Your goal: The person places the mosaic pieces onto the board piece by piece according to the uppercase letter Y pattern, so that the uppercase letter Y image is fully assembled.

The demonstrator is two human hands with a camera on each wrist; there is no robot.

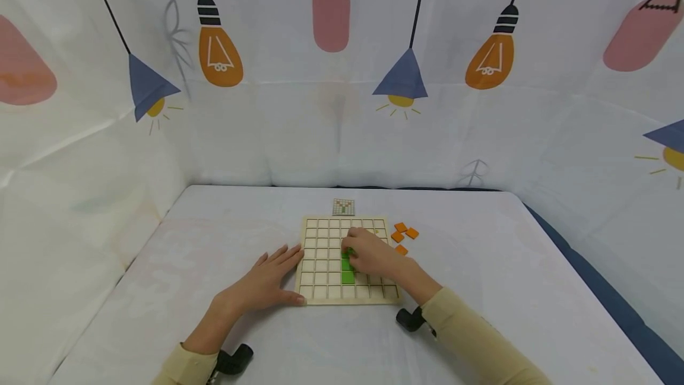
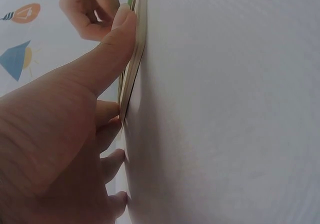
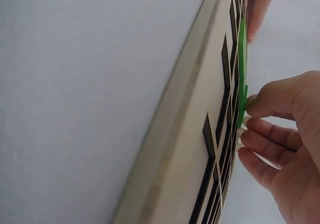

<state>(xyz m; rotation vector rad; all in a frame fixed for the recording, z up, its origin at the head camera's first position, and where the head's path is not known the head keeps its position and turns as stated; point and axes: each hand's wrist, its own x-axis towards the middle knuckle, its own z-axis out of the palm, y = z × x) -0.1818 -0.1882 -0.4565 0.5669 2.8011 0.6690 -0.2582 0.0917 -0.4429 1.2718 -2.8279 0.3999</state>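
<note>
A pale wooden grid board (image 1: pixel 347 301) lies on the white table. Along its left edge rests my left hand (image 1: pixel 269 283), fingers spread and thumb at the near left corner; the left wrist view shows that thumb (image 2: pixel 122 34) against the board's side. Over the middle of the grid my right hand (image 1: pixel 372 254) pinches a green square tile (image 3: pixel 244 99) between thumb and fingertips, low at the board's surface. Just nearer than those fingers, green tiles (image 1: pixel 348 277) sit in one column of the grid. The fingers partly hide the pinched tile.
Several orange square tiles (image 1: pixel 398 236) lie loose just right of the board. A small card (image 1: pixel 344 207) with a printed grid pattern lies beyond the far edge. The white tabletop (image 1: pixel 256 212) ends at a patterned cloth backdrop (image 1: pixel 299 135).
</note>
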